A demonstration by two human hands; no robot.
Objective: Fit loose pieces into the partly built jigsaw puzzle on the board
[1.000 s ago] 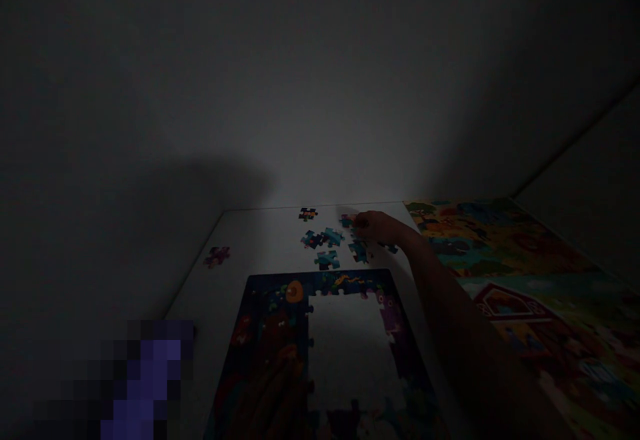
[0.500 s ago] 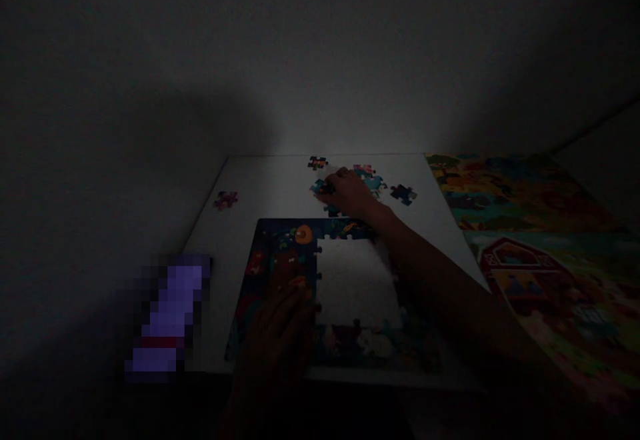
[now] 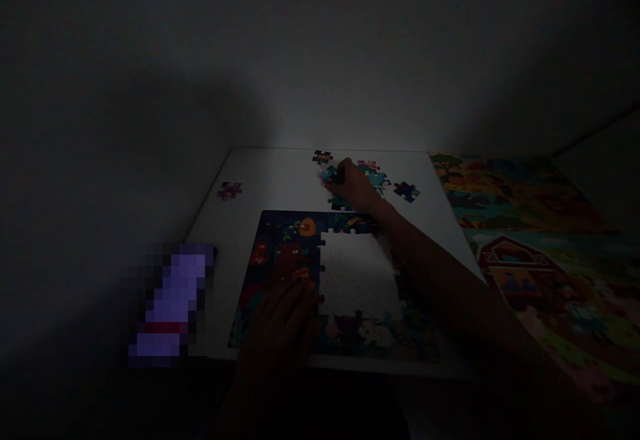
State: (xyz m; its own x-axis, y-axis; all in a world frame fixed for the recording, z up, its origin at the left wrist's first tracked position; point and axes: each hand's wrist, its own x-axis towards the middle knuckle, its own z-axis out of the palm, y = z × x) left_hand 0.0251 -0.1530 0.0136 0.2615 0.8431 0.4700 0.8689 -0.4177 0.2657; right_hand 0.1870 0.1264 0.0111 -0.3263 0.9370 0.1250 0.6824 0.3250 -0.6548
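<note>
Right hand [image 3: 346, 177], half closed, is touching a teal piece [image 3: 329, 175] on the worktop [image 3: 280, 180], grip unclear. Left hand [image 3: 280, 313], fingers extended, is lying on the partly built puzzle [image 3: 295, 253], apparently steadying it.

White table [image 3: 277, 180]; partly filled puzzle [image 3: 289, 253], near side; loose pieces [image 3: 407, 191] beyond it

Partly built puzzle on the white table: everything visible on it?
The partly built puzzle lies flat on the white table and looks like card. Dark blue artwork surrounds a large, knob-edged opening that shows the table. Its left part shows a red-brown creature with pale eyes, an orange round shape above. The left grip appears to rest on that part; the right forearm hides some of the right side. Near edge: too dark for detail.
</note>
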